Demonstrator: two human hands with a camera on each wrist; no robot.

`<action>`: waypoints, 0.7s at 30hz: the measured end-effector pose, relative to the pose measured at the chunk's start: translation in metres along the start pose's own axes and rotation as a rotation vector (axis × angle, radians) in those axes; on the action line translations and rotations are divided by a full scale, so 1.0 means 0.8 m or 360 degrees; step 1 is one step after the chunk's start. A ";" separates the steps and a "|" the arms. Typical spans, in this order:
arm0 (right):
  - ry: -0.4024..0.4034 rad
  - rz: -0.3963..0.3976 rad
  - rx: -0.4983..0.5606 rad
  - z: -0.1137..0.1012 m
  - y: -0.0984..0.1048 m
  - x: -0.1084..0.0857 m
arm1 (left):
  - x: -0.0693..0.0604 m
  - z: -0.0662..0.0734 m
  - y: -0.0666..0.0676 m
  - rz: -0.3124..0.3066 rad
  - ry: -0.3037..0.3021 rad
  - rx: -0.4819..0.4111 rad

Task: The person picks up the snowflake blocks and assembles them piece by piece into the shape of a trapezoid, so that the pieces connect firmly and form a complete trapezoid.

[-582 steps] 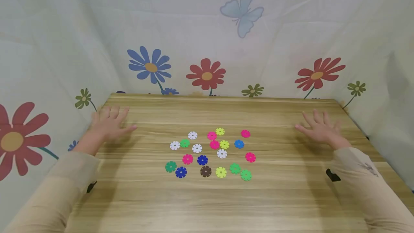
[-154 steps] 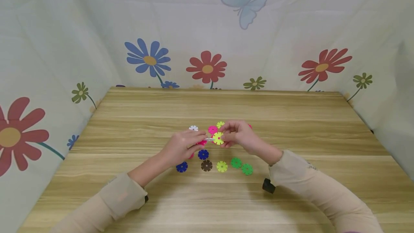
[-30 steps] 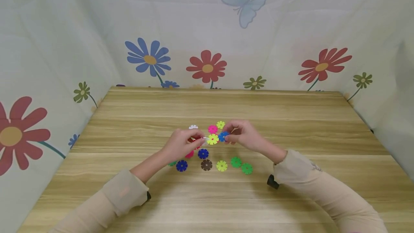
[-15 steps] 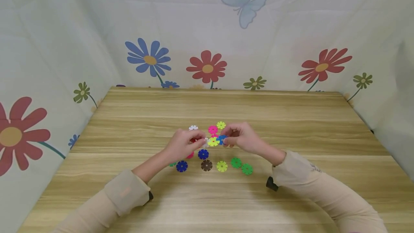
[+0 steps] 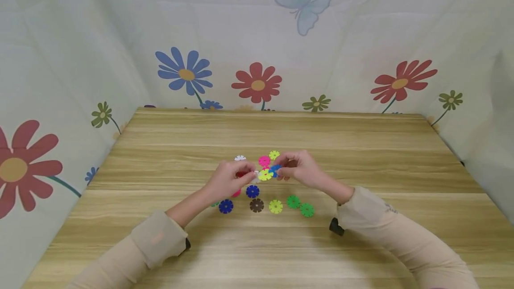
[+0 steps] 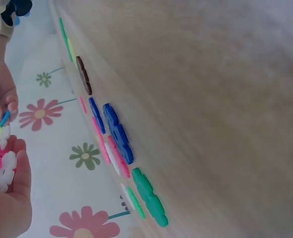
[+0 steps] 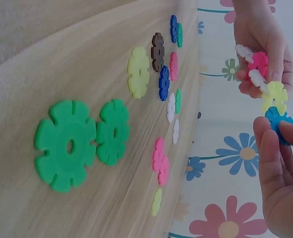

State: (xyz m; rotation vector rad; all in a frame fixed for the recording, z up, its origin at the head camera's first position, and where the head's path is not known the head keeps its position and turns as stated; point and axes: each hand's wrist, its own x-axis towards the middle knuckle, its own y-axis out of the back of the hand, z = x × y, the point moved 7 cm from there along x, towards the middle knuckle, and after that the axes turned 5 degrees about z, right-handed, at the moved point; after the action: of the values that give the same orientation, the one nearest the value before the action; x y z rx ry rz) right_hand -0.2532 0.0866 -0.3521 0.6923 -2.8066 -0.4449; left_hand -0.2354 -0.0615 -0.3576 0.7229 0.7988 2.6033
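My left hand [image 5: 222, 183] grips a short chain of notched plastic discs, raised off the table. In the right wrist view the chain runs from a white disc [image 7: 244, 52] through a pink disc [image 7: 258, 64] and a second white disc [image 7: 257, 80] to a yellow disc [image 7: 274, 97]. Between thumb and fingers my right hand [image 5: 301, 171] pinches a blue disc [image 7: 277, 120], its edge against the yellow one. Whether their notches are fully engaged, I cannot tell. The left fingers partly hide the white and pink discs in the head view.
Loose discs lie flat on the wooden table [image 5: 257, 249]: a brown disc [image 5: 256, 205], two green discs [image 5: 307, 210], dark blue discs [image 5: 225, 206], pink discs and others. Some sit beneath the hands. A flowered curtain [image 5: 209, 17] encloses the back and sides.
Both hands, earlier spread apart over loose discs, now work together. The yellow disc went from the right hand onto the chain; the blue disc was picked up and moved against it, its tilt shifting slightly.
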 end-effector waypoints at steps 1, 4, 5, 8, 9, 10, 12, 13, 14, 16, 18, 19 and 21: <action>0.0007 -0.0010 0.0009 0.000 0.001 0.001 | 0.000 -0.002 -0.002 -0.0028 0.0049 -0.0042; -0.0002 -0.0037 0.0015 0.000 0.003 0.004 | 0.001 -0.008 -0.006 -0.0108 0.0166 -0.0132; -0.0010 -0.0047 0.0015 0.001 0.004 0.004 | 0.001 -0.010 -0.008 -0.0133 0.0204 -0.0156; -0.0041 -0.0073 -0.0006 0.003 0.005 0.007 | 0.002 -0.015 -0.011 -0.0196 0.0294 -0.0216; -0.0046 -0.0080 -0.0010 0.004 0.006 0.008 | 0.002 -0.017 -0.012 -0.0213 0.0329 -0.0231; -0.0050 -0.0088 -0.0017 0.004 0.006 0.009 | 0.002 -0.019 -0.013 -0.0230 0.0364 -0.0247; -0.0060 -0.0099 -0.0024 0.005 0.006 0.011 | 0.002 -0.020 -0.016 -0.0265 0.0400 -0.0266; -0.0066 -0.0106 -0.0024 0.005 0.005 0.012 | 0.002 -0.020 -0.018 -0.0281 0.0413 -0.0270; -0.0073 -0.0108 -0.0023 0.005 0.005 0.013 | 0.003 -0.020 -0.019 -0.0295 0.0423 -0.0278; -0.0096 -0.0110 -0.0027 0.006 0.005 0.014 | 0.004 -0.019 -0.023 -0.0328 0.0437 -0.0304; -0.0109 -0.0114 -0.0027 0.007 0.004 0.016 | 0.004 -0.018 -0.025 -0.0353 0.0441 -0.0329; -0.0114 -0.0118 -0.0030 0.008 0.003 0.016 | 0.005 -0.016 -0.026 -0.0359 0.0437 -0.0335; -0.0120 -0.0123 -0.0028 0.009 0.002 0.018 | 0.005 -0.015 -0.028 -0.0377 0.0437 -0.0348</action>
State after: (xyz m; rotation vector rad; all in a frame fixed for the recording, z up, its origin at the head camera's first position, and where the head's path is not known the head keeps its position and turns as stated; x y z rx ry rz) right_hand -0.2684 0.0829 -0.3566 0.7991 -2.8500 -0.5194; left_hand -0.2418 -0.0474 -0.3778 0.1979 0.6150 2.5468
